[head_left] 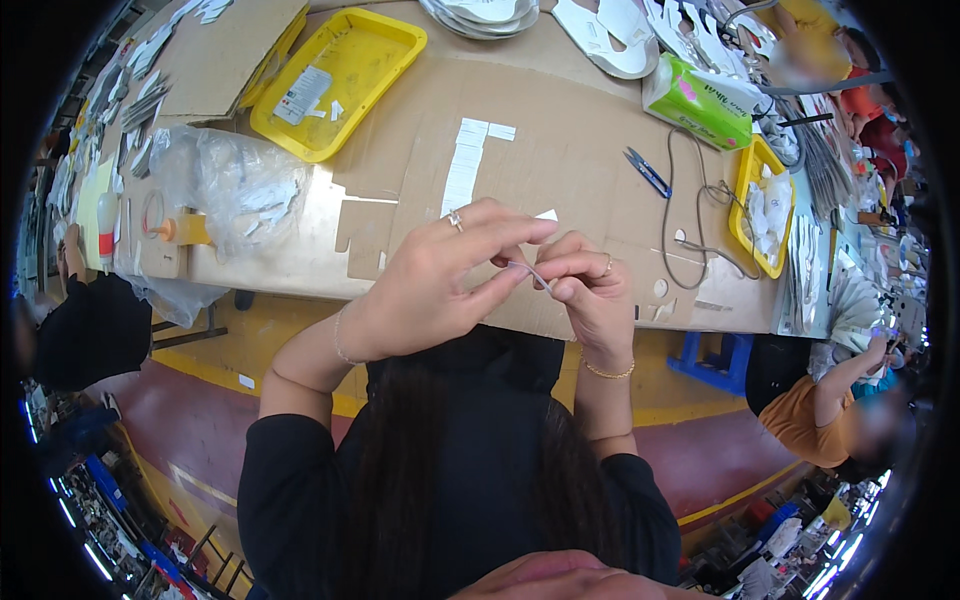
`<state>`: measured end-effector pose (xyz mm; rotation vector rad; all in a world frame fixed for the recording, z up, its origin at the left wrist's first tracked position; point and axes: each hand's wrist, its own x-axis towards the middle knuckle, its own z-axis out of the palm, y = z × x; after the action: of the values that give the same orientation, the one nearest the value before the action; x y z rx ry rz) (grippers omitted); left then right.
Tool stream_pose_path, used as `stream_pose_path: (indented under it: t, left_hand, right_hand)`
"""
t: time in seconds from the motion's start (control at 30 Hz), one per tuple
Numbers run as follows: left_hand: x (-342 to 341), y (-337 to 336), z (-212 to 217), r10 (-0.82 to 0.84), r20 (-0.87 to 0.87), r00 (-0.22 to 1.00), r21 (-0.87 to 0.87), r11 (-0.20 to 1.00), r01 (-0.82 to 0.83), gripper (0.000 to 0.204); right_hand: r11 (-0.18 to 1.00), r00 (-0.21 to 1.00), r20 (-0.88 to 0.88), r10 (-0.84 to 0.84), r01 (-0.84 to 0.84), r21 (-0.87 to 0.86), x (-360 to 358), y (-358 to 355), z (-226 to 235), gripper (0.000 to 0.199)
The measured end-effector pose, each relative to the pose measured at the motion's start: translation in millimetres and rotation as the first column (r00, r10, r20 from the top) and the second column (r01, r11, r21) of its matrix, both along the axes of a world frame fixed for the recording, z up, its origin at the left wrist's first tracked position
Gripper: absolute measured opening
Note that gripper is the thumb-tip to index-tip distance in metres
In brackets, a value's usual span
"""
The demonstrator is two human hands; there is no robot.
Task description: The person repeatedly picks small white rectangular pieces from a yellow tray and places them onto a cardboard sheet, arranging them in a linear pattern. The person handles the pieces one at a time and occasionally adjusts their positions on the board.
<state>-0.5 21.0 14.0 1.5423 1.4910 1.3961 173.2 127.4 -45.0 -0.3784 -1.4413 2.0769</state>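
Over the table's near edge, my two hands meet around a thin, whitish, slightly curved strip (538, 278); its exact kind is too small to make out. My left hand (440, 270) pinches one end between thumb and a bent finger, with its index finger stretched above. The other end is closed between the thumb and fingers of my right hand (592, 295). Just past the left fingertips a small white piece (547, 215) shows. Farther off, a column of overlapping white labels (463, 175) lies on the cardboard sheet (400, 145).
A yellow tray (395, 90) with white scraps stands at the far left, near a clear plastic bag (215, 185). To the right are blue thread snips (650, 175), a dark cord (668, 235), a green tissue pack (700, 105) and a smaller yellow tray (742, 200). Other people sit on both sides.
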Motion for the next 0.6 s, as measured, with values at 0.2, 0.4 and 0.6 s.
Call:
stream_pose_path:
  t: [0.2,0.4,0.6]
  left_hand:
    - [3.5,-5.5,13.1,0.041,-0.200,0.979,0.092,0.995,-0.023,0.041]
    - [4.3,-9.8,21.6,0.012,-0.280,0.960,0.085,0.996,0.012,0.040]
    - [5.5,-11.0,24.1,-0.017,-0.272,0.962,0.075,0.996,0.039,0.039]
  right_hand:
    - [0.986,0.997,0.063,-0.034,0.023,0.166,5.9,0.3,16.1,0.015]
    - [0.980,0.999,0.046,0.007,-0.016,0.197,6.9,0.9,22.9,0.018]
    - [0.954,0.997,0.077,-0.029,0.005,0.301,6.6,-1.1,28.3,0.023]
